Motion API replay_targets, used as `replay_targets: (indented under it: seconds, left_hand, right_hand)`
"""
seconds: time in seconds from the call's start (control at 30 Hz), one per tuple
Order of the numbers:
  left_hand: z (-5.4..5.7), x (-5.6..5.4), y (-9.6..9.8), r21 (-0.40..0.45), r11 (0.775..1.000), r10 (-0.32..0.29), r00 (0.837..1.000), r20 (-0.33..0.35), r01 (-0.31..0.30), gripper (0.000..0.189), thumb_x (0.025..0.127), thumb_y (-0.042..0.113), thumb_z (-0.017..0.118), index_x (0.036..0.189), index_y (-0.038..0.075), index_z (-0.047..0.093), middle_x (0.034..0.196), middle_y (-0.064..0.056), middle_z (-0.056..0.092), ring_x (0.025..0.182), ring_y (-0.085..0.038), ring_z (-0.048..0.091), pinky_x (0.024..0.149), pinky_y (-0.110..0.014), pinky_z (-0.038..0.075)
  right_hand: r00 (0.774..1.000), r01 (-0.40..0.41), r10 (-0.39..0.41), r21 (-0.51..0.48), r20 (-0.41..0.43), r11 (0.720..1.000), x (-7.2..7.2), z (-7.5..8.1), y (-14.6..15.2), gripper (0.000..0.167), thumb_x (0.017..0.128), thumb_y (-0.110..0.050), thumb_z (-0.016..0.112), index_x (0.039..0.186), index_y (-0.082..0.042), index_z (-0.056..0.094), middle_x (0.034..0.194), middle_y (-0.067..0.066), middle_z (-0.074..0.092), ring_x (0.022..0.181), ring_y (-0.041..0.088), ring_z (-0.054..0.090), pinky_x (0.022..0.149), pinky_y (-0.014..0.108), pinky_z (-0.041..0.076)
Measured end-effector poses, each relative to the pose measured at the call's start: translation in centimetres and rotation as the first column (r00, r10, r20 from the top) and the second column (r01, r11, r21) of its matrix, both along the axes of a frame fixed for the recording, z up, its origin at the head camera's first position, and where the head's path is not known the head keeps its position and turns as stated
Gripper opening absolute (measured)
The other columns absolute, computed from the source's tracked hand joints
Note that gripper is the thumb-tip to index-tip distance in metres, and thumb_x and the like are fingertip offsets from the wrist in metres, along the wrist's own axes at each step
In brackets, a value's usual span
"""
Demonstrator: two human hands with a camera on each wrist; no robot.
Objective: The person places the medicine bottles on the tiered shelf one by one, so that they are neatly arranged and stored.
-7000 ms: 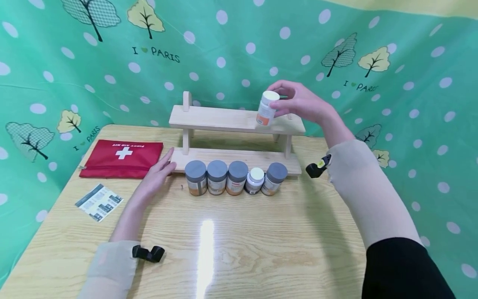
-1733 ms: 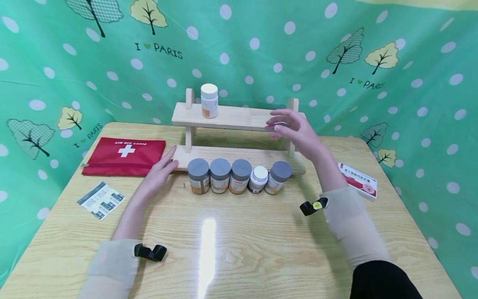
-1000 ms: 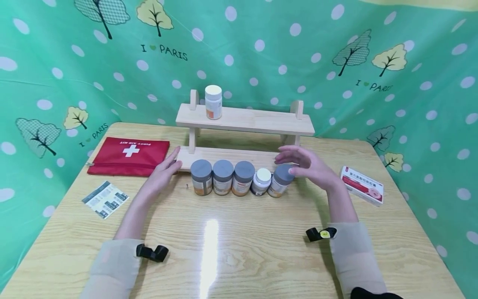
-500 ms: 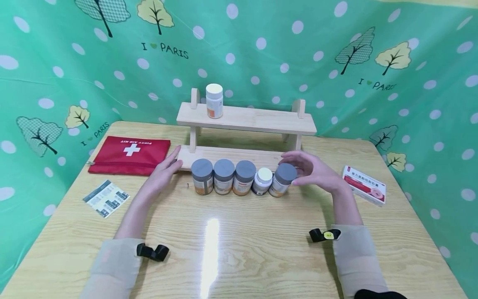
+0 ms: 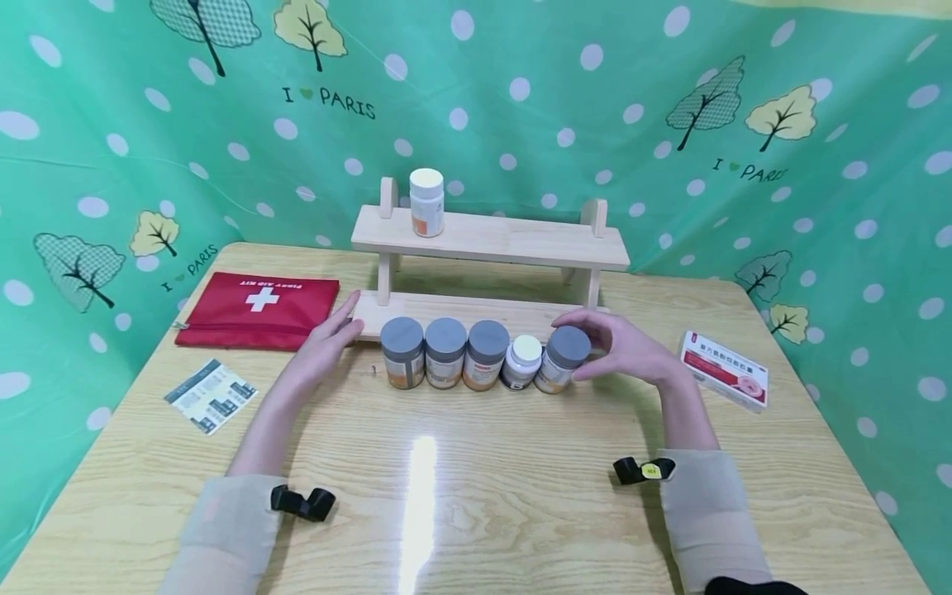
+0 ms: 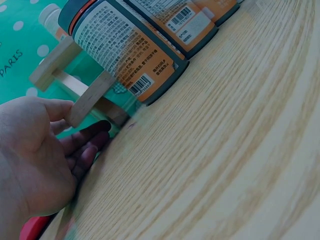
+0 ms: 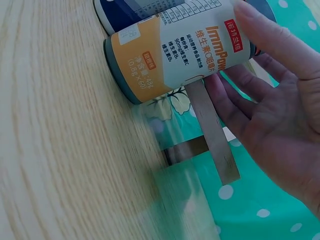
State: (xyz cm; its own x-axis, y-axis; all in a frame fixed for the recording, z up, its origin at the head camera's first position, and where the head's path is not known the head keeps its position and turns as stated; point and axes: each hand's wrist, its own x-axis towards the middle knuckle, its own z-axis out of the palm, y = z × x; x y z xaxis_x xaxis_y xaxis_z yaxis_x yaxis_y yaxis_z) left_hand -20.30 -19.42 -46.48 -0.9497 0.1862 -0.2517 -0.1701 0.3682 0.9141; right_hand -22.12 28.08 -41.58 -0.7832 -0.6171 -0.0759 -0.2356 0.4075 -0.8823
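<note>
Several supplement bottles stand in a row before the lower board of a two-tier wooden shelf (image 5: 513, 240). At the row's right end, my right hand (image 5: 621, 347) grips a grey-lidded vitamin bottle (image 5: 556, 373), thumb in front and fingers behind. Its orange-and-white label faces the right wrist view. Beside it is a smaller white-capped bottle (image 5: 523, 364). My left hand (image 5: 323, 347) rests against the lower board's left end; in the left wrist view its thumb touches the board and the other fingers lie loosely below. A white-capped bottle (image 5: 427, 207) stands alone on the upper board's left.
A red first aid pouch (image 5: 256, 312) lies left of the shelf, with a printed card (image 5: 211, 397) in front. To the right lies a white-and-red medicine box (image 5: 724, 370). A green patterned cloth (image 5: 476, 107) hangs behind the wooden table (image 5: 513, 496).
The white-capped bottle my right hand held earlier now stands on the upper board's left. That hand has come down and closed round the rightmost grey-lidded bottle. My left hand stays put.
</note>
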Motion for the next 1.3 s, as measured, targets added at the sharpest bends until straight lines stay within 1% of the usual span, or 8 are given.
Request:
replay_targets:
  seconds: [0.17, 0.27, 0.43, 0.6, 0.73, 0.97, 1.13, 1.3]
  left_hand:
    - [0.06, 0.03, 0.06, 0.007, 1.0, -0.002, 1.0, 0.003, 0.002, 0.067, 0.109, 0.047, 0.04, 0.165, 0.039, 0.004, 0.176, 0.005, -0.002, 0.164, -0.032, -0.001, 0.13, -0.063, 0.009]
    - [0.09, 0.01, 0.11, 0.011, 1.0, -0.002, 1.0, -0.002, 0.002, 0.066, 0.109, 0.046, 0.04, 0.165, 0.039, 0.004, 0.176, 0.004, -0.002, 0.164, -0.033, 0.0, 0.13, -0.064, 0.01]
    - [0.1, 0.03, 0.06, 0.002, 1.0, 0.0, 1.0, 0.005, 0.0, 0.066, 0.109, 0.047, 0.039, 0.164, 0.041, 0.004, 0.176, 0.004, -0.002, 0.164, -0.032, -0.001, 0.131, -0.062, 0.01]
    - [0.16, 0.04, 0.09, -0.004, 1.0, 0.001, 1.0, 0.007, -0.001, 0.067, 0.109, 0.048, 0.04, 0.165, 0.041, 0.004, 0.176, 0.004, -0.002, 0.164, -0.031, -0.001, 0.13, -0.062, 0.01]
    - [0.13, 0.05, 0.07, -0.005, 1.0, 0.001, 1.0, 0.008, -0.001, 0.067, 0.109, 0.049, 0.04, 0.164, 0.042, 0.004, 0.176, 0.004, -0.002, 0.164, -0.032, -0.001, 0.13, -0.063, 0.01]
    - [0.15, 0.05, 0.08, -0.008, 1.0, 0.0, 1.0, 0.01, 0.0, 0.067, 0.108, 0.05, 0.04, 0.164, 0.043, 0.004, 0.176, 0.005, -0.002, 0.164, -0.032, 0.0, 0.13, -0.063, 0.01]
    - [0.13, 0.01, 0.11, -0.009, 1.0, -0.002, 1.0, 0.001, 0.002, 0.067, 0.108, 0.05, 0.04, 0.165, 0.041, 0.004, 0.176, 0.004, -0.002, 0.164, -0.031, -0.002, 0.13, -0.063, 0.01]
    - [0.08, 0.07, 0.08, -0.001, 1.0, -0.002, 1.0, -0.001, 0.002, 0.067, 0.109, 0.049, 0.04, 0.165, 0.041, 0.004, 0.176, 0.004, -0.002, 0.164, -0.03, -0.004, 0.131, -0.062, 0.009]
  right_hand:
    - [1.0, -0.002, 0.002, 0.024, 0.002, 1.0, 0.15, 0.14, -0.18, 0.068, 0.079, -0.008, 0.088, 0.14, -0.014, 0.058, 0.136, 0.01, 0.06, 0.119, 0.02, 0.062, 0.099, 0.027, 0.056]
    - [1.0, 0.002, -0.002, 0.032, -0.003, 0.999, 0.19, 0.19, -0.22, 0.066, 0.079, -0.009, 0.088, 0.138, -0.013, 0.059, 0.133, 0.009, 0.062, 0.117, 0.019, 0.062, 0.099, 0.026, 0.056]
    - [1.0, -0.003, 0.003, 0.034, -0.016, 0.999, 0.22, 0.21, -0.25, 0.063, 0.081, -0.009, 0.087, 0.137, -0.01, 0.06, 0.13, 0.008, 0.063, 0.115, 0.016, 0.063, 0.097, 0.025, 0.056]
    - [1.0, 0.006, -0.006, 0.032, -0.014, 0.999, 0.27, 0.27, -0.23, 0.06, 0.08, -0.009, 0.088, 0.135, -0.013, 0.061, 0.129, 0.006, 0.063, 0.115, 0.018, 0.063, 0.098, 0.026, 0.055]
    - [1.0, 0.006, -0.006, 0.024, -0.013, 1.0, 0.31, 0.33, -0.23, 0.06, 0.08, -0.01, 0.088, 0.134, -0.015, 0.062, 0.128, 0.006, 0.064, 0.115, 0.02, 0.063, 0.098, 0.026, 0.056]
    - [1.0, 0.014, -0.014, -0.006, -0.008, 1.0, 0.33, 0.35, -0.17, 0.061, 0.079, -0.006, 0.088, 0.133, -0.012, 0.062, 0.127, 0.006, 0.064, 0.114, 0.019, 0.064, 0.098, 0.026, 0.056]
    - [0.999, 0.023, -0.024, -0.031, -0.03, 0.999, 0.55, 0.59, -0.09, 0.063, 0.078, -0.003, 0.088, 0.134, -0.012, 0.062, 0.127, 0.003, 0.066, 0.112, 0.018, 0.065, 0.096, 0.026, 0.056]
    - [0.998, 0.006, -0.009, -0.06, -0.055, 0.998, 0.67, 0.81, 0.03, 0.062, 0.079, 0.0, 0.084, 0.136, -0.009, 0.06, 0.128, 0.001, 0.066, 0.114, 0.017, 0.064, 0.096, 0.025, 0.056]
